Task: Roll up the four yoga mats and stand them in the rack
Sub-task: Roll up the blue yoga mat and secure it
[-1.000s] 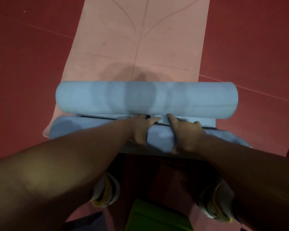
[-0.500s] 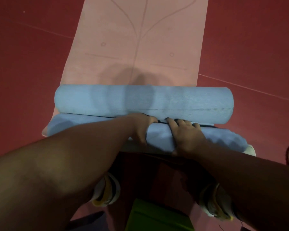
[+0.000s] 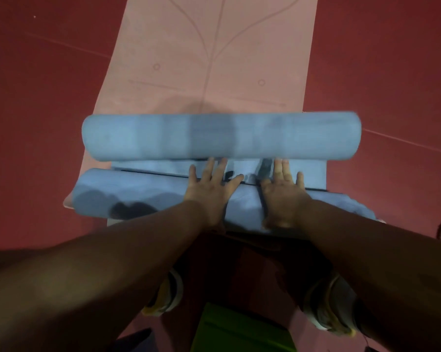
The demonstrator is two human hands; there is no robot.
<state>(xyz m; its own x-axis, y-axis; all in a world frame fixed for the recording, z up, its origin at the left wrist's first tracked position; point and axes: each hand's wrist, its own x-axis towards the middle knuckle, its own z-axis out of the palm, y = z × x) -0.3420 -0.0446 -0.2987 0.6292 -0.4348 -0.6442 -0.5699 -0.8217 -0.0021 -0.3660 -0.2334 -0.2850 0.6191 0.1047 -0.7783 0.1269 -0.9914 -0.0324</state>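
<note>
The near blue roll (image 3: pixel 138 194) lies mid-frame across the pink mat (image 3: pixel 214 59), a second blue roll (image 3: pixel 219 138) just above; left hand (image 3: pixel 209 184) and right hand (image 3: pixel 284 185) press flat, fingers spread, likely to tighten it.

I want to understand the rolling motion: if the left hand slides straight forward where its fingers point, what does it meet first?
Most likely the far blue roll: the left hand lies flat, fingertips apparently almost touching it.
</note>
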